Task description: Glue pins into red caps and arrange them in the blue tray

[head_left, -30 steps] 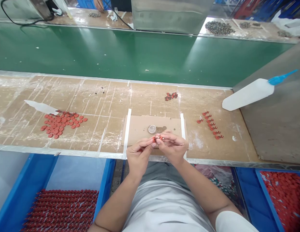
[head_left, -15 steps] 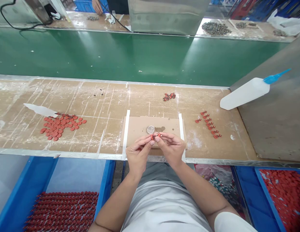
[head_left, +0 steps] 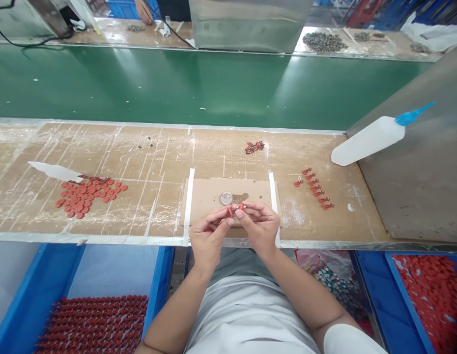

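From where I stood, both hands met over the near part of the desk (head_left: pixel 169 147), thumbs and fingertips pinched close. The left hand (head_left: pixel 208 241) held a red disc (head_left: pixel 230 213) on edge; the right hand (head_left: pixel 262 228) held a small red piece (head_left: pixel 241 207) just beside it. The fingers hid much of both, and I couldn't tell whether they touched.

Just beyond the fingers sat a round dish (head_left: pixel 226 198) on a cardboard pad (head_left: pixel 206 191), next to a dark stain (head_left: pixel 240 197). White tape (head_left: pixel 189 201) ran down the pad's two sides.

Well off to the left lay a spread of red discs (head_left: pixel 84 196), a white strip (head_left: pixel 53 170) touching its far side. Past the pad was a red and black clump (head_left: pixel 254 147). On the right, finished-looking pieces (head_left: pixel 317 189) made a slanting row, with one apart on its left. Farther right, a white bottle (head_left: pixel 368 141) with a blue nozzle (head_left: pixel 414 114) lay tilted near a metal box (head_left: pixel 416 172).

Across the green belt (head_left: pixel 147 88), a co-worker's hand (head_left: pixel 144 11) rested by a small heap (head_left: pixel 135 28). Below the desk, the left bin (head_left: pixel 73 260) held rows of dark red parts, the right bin (head_left: pixel 401 282) loose red ones.
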Demonstrator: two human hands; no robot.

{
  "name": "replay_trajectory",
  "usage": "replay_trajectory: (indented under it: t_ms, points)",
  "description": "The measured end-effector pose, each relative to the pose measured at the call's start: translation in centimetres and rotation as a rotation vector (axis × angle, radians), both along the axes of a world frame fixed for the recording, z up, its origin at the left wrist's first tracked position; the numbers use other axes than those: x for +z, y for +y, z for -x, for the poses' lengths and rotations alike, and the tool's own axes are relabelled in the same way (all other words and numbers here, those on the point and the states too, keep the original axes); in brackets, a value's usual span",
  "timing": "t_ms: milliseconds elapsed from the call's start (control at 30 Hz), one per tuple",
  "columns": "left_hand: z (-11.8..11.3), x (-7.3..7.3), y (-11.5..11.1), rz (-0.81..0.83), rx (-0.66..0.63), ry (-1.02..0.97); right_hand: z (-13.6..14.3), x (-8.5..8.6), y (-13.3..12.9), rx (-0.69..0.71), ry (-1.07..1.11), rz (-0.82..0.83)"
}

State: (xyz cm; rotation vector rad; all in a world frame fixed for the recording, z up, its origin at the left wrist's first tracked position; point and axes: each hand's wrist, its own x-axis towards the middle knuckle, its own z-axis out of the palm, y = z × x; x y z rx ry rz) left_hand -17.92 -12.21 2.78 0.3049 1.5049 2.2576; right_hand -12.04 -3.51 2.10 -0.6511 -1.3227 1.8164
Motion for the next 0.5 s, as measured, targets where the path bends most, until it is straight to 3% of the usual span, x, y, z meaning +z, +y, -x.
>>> replay_trajectory:
  t_ms: [200, 367, 500]
  points:
    - [-0.4, 0.6, -0.1, -0.057, -0.079, -0.120, -3.4, 1.2, 2.1, -0.127, 0.008, -0.106]
    - [-0.9, 0.9, -0.4, -0.059, -0.149, -0.178, -9.6, 2.6, 7.2, -0.470, -0.216, -0.388]
    - [-1.1, 0.5, -0.4, -0.046, -0.178, -0.208, -14.8, 1.3, 12.4, -0.755, -0.466, -0.520]
